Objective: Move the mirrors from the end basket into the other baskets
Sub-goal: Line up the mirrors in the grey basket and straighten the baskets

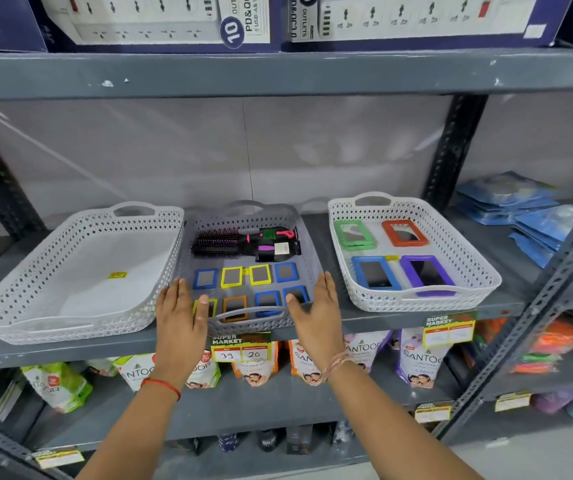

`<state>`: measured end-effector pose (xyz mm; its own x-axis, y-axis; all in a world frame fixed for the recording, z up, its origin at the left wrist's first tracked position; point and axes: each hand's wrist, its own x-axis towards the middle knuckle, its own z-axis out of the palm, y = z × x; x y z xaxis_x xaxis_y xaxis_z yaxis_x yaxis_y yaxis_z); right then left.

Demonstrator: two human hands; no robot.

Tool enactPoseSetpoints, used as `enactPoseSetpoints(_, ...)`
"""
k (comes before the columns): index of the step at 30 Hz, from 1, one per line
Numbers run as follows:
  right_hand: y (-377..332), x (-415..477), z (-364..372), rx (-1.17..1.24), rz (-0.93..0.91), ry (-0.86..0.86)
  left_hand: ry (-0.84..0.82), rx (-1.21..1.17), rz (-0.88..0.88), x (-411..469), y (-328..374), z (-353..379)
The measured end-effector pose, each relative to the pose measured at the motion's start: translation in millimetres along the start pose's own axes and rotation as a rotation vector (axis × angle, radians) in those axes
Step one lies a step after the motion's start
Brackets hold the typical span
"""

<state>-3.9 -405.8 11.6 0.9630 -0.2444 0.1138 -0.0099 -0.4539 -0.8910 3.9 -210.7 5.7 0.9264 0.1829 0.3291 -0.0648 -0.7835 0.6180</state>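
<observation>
Three perforated baskets stand on a grey shelf. The left white basket [29, 282] holds only a small yellow sticker. The middle grey basket [243, 216] holds several small framed mirrors [231, 277] in blue, yellow and orange, plus hairbrushes [243, 242]. The right white basket [465, 251] holds larger mirrors: green [352, 233], red [404, 232], blue [375, 273] and purple [427, 271]. My left hand [179, 313] rests with fingers apart at the grey basket's front left corner. My right hand [316, 306] lies flat at its front right corner. Neither hand holds a mirror.
Blue packets [527, 216] lie on the shelf at the far right. Boxed power strips [160, 19] sit on the shelf above. Soap pouches [420, 358] and price tags [240, 351] hang along the shelf below. Slotted steel uprights [451, 150] frame the bay.
</observation>
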Motion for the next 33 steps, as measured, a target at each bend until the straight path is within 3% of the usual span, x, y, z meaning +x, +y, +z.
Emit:
enactPoseSetpoints(9,-3,-2,-4,-0.020,-0.058,-0.007,0.014,-0.020,-0.014,-1,4,0)
enactPoseSetpoints(14,-3,9,-42,-0.068,-0.197,0.122,0.103,-0.052,0.226,-9,58,11)
enactPoseSetpoints(20,29,44,-118,-0.337,-0.103,0.381,-0.138,-0.190,0.519,-6,144,59)
enactPoseSetpoints(24,61,52,-161,-0.493,0.055,0.488,-0.426,-0.129,0.562,-1,173,94)
enactPoseSetpoints(28,82,56,-186,-0.331,0.214,0.518,-0.595,0.034,0.548,0,181,112)
enactPoseSetpoints(33,100,60,-197,-0.054,0.266,0.412,-0.546,0.127,0.573,-6,172,122)
